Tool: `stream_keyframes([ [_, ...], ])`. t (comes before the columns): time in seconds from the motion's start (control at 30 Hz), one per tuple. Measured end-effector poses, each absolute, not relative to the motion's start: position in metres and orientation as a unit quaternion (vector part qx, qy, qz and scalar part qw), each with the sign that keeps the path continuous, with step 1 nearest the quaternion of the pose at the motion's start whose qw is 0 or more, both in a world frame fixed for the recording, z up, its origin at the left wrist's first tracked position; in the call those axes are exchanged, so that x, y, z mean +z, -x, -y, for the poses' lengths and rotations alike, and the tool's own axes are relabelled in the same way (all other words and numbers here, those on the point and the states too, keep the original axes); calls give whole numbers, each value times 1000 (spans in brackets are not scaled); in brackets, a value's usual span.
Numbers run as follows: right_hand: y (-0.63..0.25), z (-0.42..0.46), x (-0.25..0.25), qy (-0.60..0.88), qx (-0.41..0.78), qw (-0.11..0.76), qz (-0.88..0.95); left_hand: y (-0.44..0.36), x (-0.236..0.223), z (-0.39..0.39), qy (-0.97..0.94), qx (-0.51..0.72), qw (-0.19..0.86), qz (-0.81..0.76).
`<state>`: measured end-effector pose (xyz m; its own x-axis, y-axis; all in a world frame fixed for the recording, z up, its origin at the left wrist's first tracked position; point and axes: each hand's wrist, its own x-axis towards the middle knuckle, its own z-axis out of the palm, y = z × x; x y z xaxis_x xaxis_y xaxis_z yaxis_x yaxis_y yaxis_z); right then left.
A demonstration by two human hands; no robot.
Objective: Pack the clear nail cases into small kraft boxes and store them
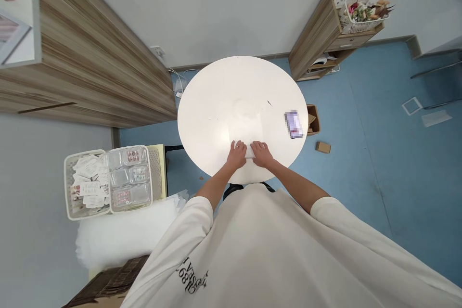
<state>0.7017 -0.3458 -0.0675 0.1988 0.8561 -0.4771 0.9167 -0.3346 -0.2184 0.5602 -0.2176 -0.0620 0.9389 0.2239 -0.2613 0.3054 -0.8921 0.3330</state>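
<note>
A thin white sheet (247, 130), apparently paper, lies on the round white table (216, 82) near the edge closest to me, barely standing out from the tabletop. Its near end looks folded or rolled into a narrow strip. My left hand (237, 155) grips the left end of this strip with curled fingers. On the right end, my right hand (262, 154) does the same, fingers bent over it. A short stretch of the strip shows between the two hands; the rest is under my fingers.
A pixelated purple flat object (294, 124) lies on the table's right side. Left stand white baskets (68, 187) with clear boxes and papers, beside white wrapping material (119, 236). Cardboard boxes (313, 119) are on the floor at right. A wooden cabinet (317, 38) stands behind.
</note>
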Motion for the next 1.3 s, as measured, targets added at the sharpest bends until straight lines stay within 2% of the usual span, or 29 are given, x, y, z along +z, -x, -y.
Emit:
stream_keyframes([
  [0.37, -700, 351, -60, -743, -289, 65, -600, -551, -60, 214, -969, -139, 183, -89],
  [0.6, -725, 325, -54, -726, -361, 59, -582, -557, -60, 203, -952, -144, 232, -141],
  [0.8, -742, 309, -55, -798, -351, 6, -490, -572, -60, 192, -943, -87, 224, -228],
  [0.93, -747, 315, -57, -859, -306, -29, -409, -586, -67, 185, -938, -102, 202, -264],
  [1.3, -746, 347, -72, -891, -352, -74, -275, -603, -75, 190, -935, -133, 203, -258],
])
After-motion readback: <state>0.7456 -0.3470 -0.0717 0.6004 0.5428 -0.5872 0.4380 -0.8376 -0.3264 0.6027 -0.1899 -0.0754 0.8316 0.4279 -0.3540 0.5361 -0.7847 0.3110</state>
